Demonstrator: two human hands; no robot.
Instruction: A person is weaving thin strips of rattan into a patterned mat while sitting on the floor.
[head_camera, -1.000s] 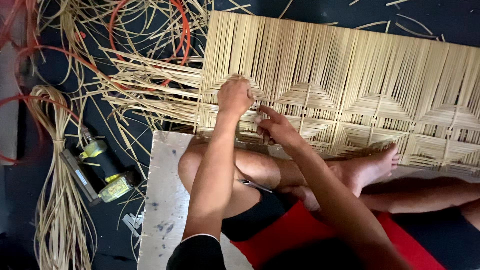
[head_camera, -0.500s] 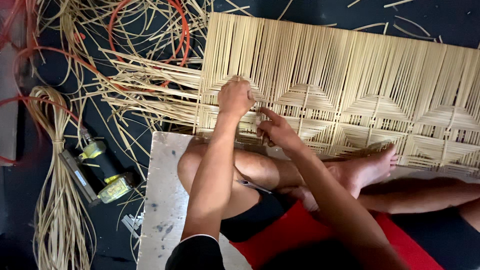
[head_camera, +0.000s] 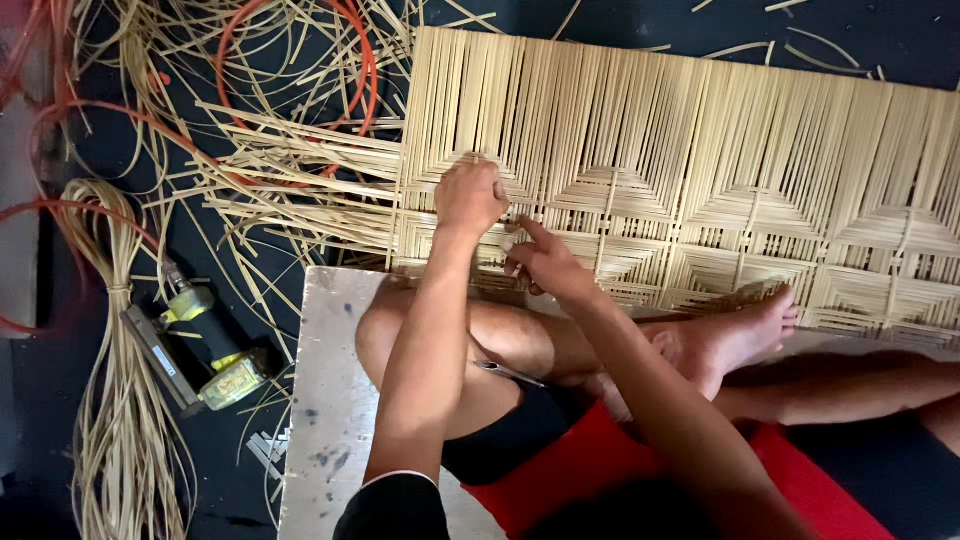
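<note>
A woven cane mat (head_camera: 700, 190) is spread on the dark floor (head_camera: 60, 420), its near edge overlapped by a pale board (head_camera: 330, 420) on which crossed legs are folded. The left hand (head_camera: 468, 197) is closed in a fist on strips near the mat's left edge. The right hand (head_camera: 545, 262) is set just beside it, fingers pinched on a strip (forefinger extended). Loose strips (head_camera: 290, 170) are fanned out from the mat's left edge. A strip bundle (head_camera: 120, 420) and a stapler (head_camera: 200, 350) lie left of the board. Scissors (head_camera: 508, 372) are rested on a thigh.
</note>
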